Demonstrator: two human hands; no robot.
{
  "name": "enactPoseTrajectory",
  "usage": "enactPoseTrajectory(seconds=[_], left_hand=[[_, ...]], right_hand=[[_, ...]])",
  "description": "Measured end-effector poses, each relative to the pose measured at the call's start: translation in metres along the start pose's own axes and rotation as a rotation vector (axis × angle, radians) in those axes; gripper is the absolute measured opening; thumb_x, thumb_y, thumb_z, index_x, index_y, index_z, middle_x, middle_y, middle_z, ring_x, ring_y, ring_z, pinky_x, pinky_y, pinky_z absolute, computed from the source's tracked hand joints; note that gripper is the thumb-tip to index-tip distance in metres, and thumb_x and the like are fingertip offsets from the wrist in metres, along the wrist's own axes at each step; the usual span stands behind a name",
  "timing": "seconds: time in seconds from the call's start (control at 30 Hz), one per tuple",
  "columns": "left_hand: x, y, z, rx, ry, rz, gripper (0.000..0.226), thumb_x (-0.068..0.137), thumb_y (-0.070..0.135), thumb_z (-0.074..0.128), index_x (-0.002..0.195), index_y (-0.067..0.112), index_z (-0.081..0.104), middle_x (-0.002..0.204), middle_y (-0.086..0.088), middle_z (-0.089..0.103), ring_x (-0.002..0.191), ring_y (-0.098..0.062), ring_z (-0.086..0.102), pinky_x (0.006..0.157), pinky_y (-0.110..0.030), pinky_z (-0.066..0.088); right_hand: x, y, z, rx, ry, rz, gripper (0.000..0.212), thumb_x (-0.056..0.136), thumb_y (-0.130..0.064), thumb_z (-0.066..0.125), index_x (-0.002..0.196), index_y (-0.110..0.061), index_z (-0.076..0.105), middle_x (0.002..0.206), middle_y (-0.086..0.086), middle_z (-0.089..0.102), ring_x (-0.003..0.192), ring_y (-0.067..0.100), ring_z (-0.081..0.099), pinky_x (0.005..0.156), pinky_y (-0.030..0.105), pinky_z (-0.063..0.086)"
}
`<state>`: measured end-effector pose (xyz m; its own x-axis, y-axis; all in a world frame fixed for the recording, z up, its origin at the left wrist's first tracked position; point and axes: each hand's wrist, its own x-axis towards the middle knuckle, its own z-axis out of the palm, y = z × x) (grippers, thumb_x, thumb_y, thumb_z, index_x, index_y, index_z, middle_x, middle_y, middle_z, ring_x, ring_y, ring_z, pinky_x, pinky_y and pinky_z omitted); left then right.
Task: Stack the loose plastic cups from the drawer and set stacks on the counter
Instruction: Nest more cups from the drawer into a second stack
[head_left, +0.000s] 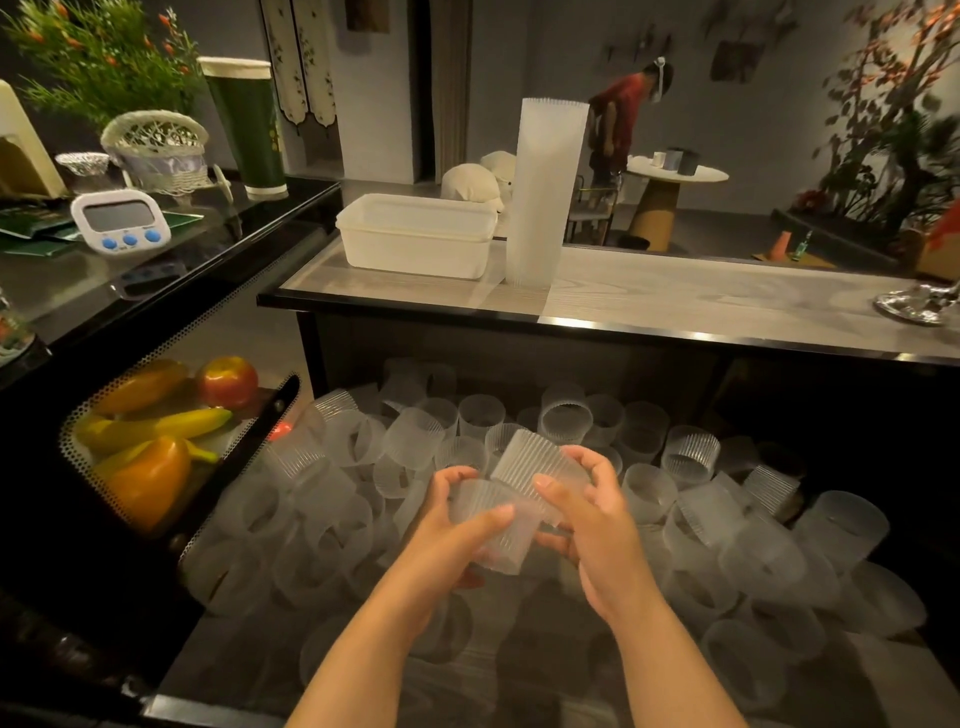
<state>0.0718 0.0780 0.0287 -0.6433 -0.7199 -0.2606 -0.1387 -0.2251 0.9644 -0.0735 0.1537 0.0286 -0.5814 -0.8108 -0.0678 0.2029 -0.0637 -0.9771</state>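
Head view: left hand (457, 525) grips a ribbed cup (493, 535) over the near drawer (883, 670); right hand (587, 514) holds a second cup (535, 462) tilted against it, likely lining up to nest. Loose cups (691, 457) fill the drawer. Tall stack (545, 192) stands upright on far counter (701, 299), beside a white tub (415, 234)

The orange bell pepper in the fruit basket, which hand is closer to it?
Left. The left hand, gripping a ribbed cup over the drawer, is on the side of the orange bell pepper. The right hand, holding another cup, sits farther away.
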Motion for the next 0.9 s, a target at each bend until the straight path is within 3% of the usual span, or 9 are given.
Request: enactPoseTrajectory(seconds=[0.1, 0.17, 0.27, 0.37, 0.5, 0.63, 0.73, 0.8, 0.9], left_hand=[[0.001, -0.004, -0.005, 0.022, -0.031, 0.040, 0.095, 0.066, 0.029, 0.085, 0.138, 0.052, 0.027, 0.132, 0.002, 0.048, 0.112, -0.019, 0.059, 0.081, -0.030, 0.057], [0.001, -0.001, -0.003, 0.089, -0.048, 0.072, 0.105, 0.063, 0.023, 0.086, 0.142, 0.049, 0.021, 0.133, 0.007, 0.042, 0.112, -0.017, 0.055, 0.079, -0.026, 0.058], [-0.001, 0.003, 0.002, 0.229, -0.065, 0.152, 0.101, 0.069, 0.015, 0.083, 0.145, 0.042, 0.021, 0.126, 0.013, 0.042, 0.110, -0.012, 0.053, 0.076, -0.023, 0.058], [-0.001, 0.004, 0.003, 0.259, -0.038, 0.191, 0.102, 0.070, 0.018, 0.083, 0.144, 0.047, 0.019, 0.131, 0.015, 0.042, 0.111, -0.010, 0.053, 0.077, -0.021, 0.057], [-0.003, 0.007, 0.006, 0.311, 0.018, 0.257, 0.101, 0.073, 0.023, 0.083, 0.144, 0.052, 0.017, 0.122, 0.033, 0.033, 0.097, 0.011, 0.050, 0.066, -0.001, 0.045], [0.000, 0.007, 0.004, 0.360, 0.065, 0.292, 0.089, 0.071, 0.029, 0.084, 0.136, 0.054, 0.028, 0.115, 0.022, 0.049, 0.092, -0.002, 0.062, 0.069, -0.016, 0.055], [0.004, 0.010, -0.005, 0.303, 0.179, 0.292, 0.074, 0.072, 0.026, 0.084, 0.126, 0.045, 0.037, 0.118, 0.013, 0.047, 0.099, -0.010, 0.056, 0.068, -0.018, 0.053], [0.009, 0.011, -0.016, 0.210, 0.268, 0.298, 0.069, 0.072, 0.018, 0.084, 0.121, 0.036, 0.039, 0.116, 0.010, 0.045, 0.099, -0.009, 0.052, 0.071, -0.022, 0.050], [0.018, 0.013, -0.030, 0.174, 0.322, 0.280, 0.072, 0.069, 0.012, 0.086, 0.118, 0.030, 0.037, 0.112, 0.006, 0.044, 0.100, -0.015, 0.051, 0.079, -0.033, 0.053]], right_hand=[[0.003, -0.008, -0.007, -0.071, -0.063, 0.010, 0.037, 0.089, -0.019, 0.068, 0.123, -0.030, 0.057, 0.111, -0.004, 0.071, 0.103, 0.015, 0.070, 0.080, 0.037, 0.060], [0.003, -0.010, -0.007, -0.231, -0.127, 0.004, 0.036, 0.086, -0.027, 0.072, 0.119, -0.036, 0.060, 0.113, -0.005, 0.069, 0.104, 0.014, 0.068, 0.084, 0.038, 0.060], [0.001, -0.010, -0.004, -0.427, -0.199, 0.003, 0.034, 0.082, -0.039, 0.074, 0.113, -0.044, 0.062, 0.108, -0.013, 0.068, 0.104, 0.011, 0.065, 0.085, 0.039, 0.060], [-0.002, -0.012, -0.002, -0.453, -0.275, 0.027, 0.046, 0.082, -0.046, 0.071, 0.126, -0.045, 0.057, 0.119, -0.015, 0.065, 0.111, 0.007, 0.062, 0.094, 0.038, 0.055], [-0.008, -0.016, -0.001, -0.566, -0.344, 0.030, 0.053, 0.091, -0.065, 0.045, 0.142, -0.053, 0.037, 0.148, -0.033, 0.031, 0.134, -0.012, 0.029, 0.114, 0.025, 0.027], [-0.018, -0.021, 0.001, -0.514, -0.459, 0.083, 0.061, 0.086, -0.075, 0.030, 0.143, -0.054, 0.037, 0.150, -0.033, 0.031, 0.137, -0.011, 0.027, 0.117, 0.026, 0.023], [-0.008, -0.009, 0.002, -0.412, -0.264, 0.009, 0.049, 0.094, -0.070, 0.025, 0.139, -0.056, 0.041, 0.143, -0.033, 0.040, 0.128, -0.007, 0.042, 0.112, 0.029, 0.034], [0.001, 0.013, 0.006, -0.537, -0.125, -0.035, 0.035, 0.100, -0.051, 0.040, 0.131, -0.045, 0.055, 0.128, -0.025, 0.056, 0.114, -0.005, 0.054, 0.101, 0.027, 0.044], [0.002, 0.060, 0.022, -0.832, -0.247, 0.018, 0.024, 0.089, -0.028, 0.064, 0.113, -0.030, 0.069, 0.101, -0.013, 0.068, 0.088, -0.006, 0.062, 0.089, 0.027, 0.048]])
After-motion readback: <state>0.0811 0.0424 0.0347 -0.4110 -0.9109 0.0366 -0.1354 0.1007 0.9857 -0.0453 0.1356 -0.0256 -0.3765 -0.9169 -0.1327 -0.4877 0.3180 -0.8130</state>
